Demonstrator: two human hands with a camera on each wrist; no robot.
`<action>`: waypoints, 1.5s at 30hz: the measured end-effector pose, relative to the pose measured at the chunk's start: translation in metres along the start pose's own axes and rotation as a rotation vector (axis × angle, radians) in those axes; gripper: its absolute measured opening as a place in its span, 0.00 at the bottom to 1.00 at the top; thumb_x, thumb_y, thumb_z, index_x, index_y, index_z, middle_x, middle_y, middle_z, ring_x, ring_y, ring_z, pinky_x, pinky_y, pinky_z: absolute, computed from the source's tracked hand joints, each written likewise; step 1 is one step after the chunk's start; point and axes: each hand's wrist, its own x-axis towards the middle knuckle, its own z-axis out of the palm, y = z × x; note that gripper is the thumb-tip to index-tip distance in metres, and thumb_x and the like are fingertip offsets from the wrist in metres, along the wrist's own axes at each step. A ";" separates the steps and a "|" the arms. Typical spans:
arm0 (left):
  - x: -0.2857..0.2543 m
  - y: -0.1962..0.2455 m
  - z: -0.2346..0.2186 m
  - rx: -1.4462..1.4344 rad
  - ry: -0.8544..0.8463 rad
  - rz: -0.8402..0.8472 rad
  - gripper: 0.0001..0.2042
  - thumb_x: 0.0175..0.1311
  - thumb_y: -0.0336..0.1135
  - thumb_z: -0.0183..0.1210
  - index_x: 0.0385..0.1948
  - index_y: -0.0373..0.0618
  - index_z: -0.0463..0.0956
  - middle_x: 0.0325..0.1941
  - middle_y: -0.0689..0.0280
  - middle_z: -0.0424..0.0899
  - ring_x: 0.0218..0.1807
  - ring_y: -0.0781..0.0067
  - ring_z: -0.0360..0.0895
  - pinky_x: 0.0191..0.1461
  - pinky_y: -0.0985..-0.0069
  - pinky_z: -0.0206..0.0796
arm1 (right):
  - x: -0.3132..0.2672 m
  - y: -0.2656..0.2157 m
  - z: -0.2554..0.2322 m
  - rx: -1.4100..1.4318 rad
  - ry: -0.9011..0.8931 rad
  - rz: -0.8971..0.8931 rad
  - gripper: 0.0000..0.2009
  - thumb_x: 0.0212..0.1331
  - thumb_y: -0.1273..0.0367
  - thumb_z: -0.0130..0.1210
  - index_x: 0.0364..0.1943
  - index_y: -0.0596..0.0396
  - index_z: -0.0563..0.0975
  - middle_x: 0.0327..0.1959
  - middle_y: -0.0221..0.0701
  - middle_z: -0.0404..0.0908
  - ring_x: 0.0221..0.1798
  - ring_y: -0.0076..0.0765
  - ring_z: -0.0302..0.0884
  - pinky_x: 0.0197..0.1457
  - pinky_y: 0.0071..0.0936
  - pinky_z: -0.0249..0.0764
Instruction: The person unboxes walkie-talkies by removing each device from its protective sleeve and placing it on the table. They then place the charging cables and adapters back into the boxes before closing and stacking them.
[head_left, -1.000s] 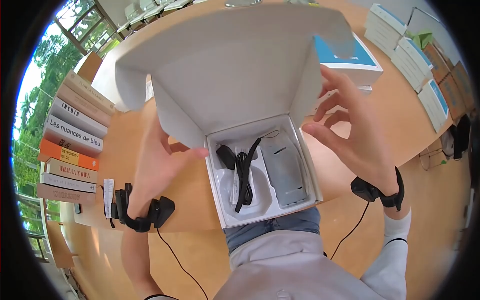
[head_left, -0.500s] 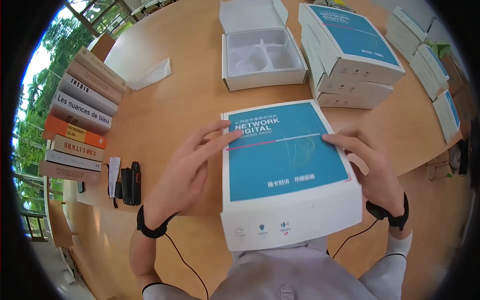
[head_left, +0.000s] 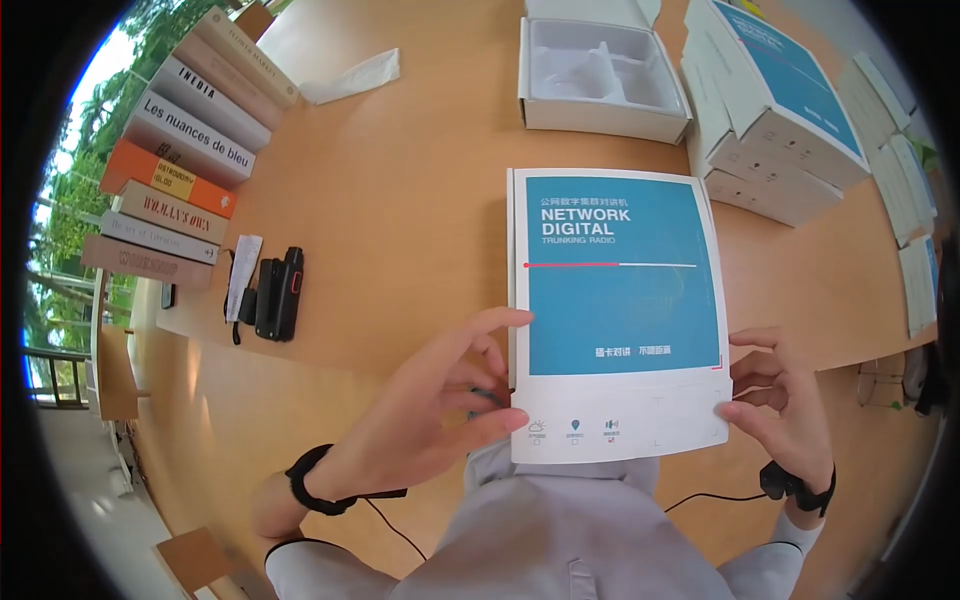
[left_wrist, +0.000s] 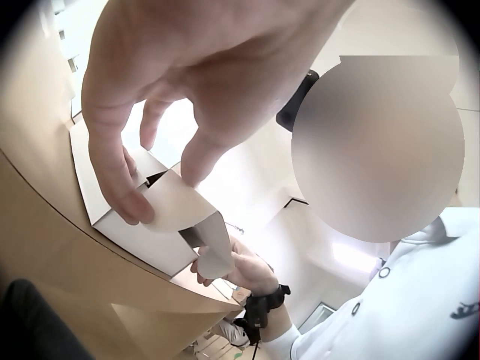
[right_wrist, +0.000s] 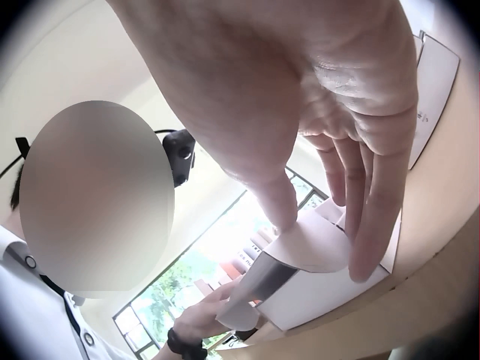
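A white cardboard box [head_left: 620, 320] with a blue printed lid lies at the table's near edge. Its lid is down, and the white front flap [head_left: 625, 418] juts towards the person, with a side tab bent down in the left wrist view. My left hand [head_left: 430, 400] grips the flap's left end, thumb at its edge and index fingertip on the lid's left side. At the opposite end my right hand [head_left: 785, 405] holds the flap's corner with the thumb, its other fingers along the box's side. What lies inside is hidden.
Behind stands an open box [head_left: 605, 75] with a bare moulded tray. Stacked boxes [head_left: 775, 110] rise at the right. On the left are a pile of books [head_left: 190, 150], a black handheld radio [head_left: 282, 295], a paper slip [head_left: 243, 275] and a plastic bag [head_left: 355, 78].
The raised lid has come down over the black cord and packed items. Both hands have slid from the lid's top to the ends of the front flap. The head view has shifted.
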 end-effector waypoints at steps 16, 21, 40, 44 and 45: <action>0.005 -0.001 0.006 0.424 0.042 0.022 0.40 0.61 0.26 0.73 0.76 0.45 0.61 0.44 0.57 0.85 0.40 0.64 0.88 0.49 0.70 0.80 | 0.000 -0.021 0.005 -0.172 -0.162 0.064 0.44 0.63 0.77 0.67 0.81 0.48 0.54 0.43 0.47 0.89 0.49 0.49 0.91 0.54 0.39 0.85; 0.006 -0.003 0.009 0.381 0.059 0.028 0.41 0.59 0.18 0.72 0.76 0.43 0.61 0.43 0.57 0.85 0.44 0.64 0.89 0.48 0.71 0.82 | 0.001 -0.021 -0.001 -0.008 -0.207 0.142 0.42 0.66 0.78 0.63 0.80 0.50 0.52 0.44 0.50 0.89 0.51 0.49 0.90 0.59 0.40 0.85; 0.029 -0.033 0.019 0.807 0.201 0.289 0.46 0.49 0.20 0.79 0.75 0.41 0.64 0.52 0.52 0.84 0.46 0.61 0.88 0.43 0.71 0.84 | 0.027 0.037 0.035 -0.843 0.118 -0.458 0.42 0.65 0.72 0.60 0.84 0.48 0.54 0.34 0.36 0.77 0.32 0.38 0.79 0.33 0.36 0.77; 0.014 -0.045 0.013 0.827 0.282 0.376 0.43 0.49 0.21 0.79 0.72 0.37 0.68 0.50 0.50 0.84 0.42 0.61 0.89 0.38 0.73 0.84 | 0.037 0.040 0.036 -0.845 0.196 -0.694 0.40 0.63 0.73 0.59 0.82 0.49 0.59 0.28 0.32 0.71 0.27 0.35 0.75 0.29 0.32 0.74; 0.009 -0.046 0.010 0.841 0.295 0.396 0.42 0.50 0.21 0.79 0.71 0.36 0.69 0.49 0.50 0.85 0.41 0.61 0.89 0.37 0.74 0.84 | 0.037 0.039 0.035 -0.847 0.201 -0.740 0.40 0.62 0.74 0.59 0.81 0.50 0.61 0.27 0.31 0.70 0.26 0.35 0.74 0.29 0.31 0.74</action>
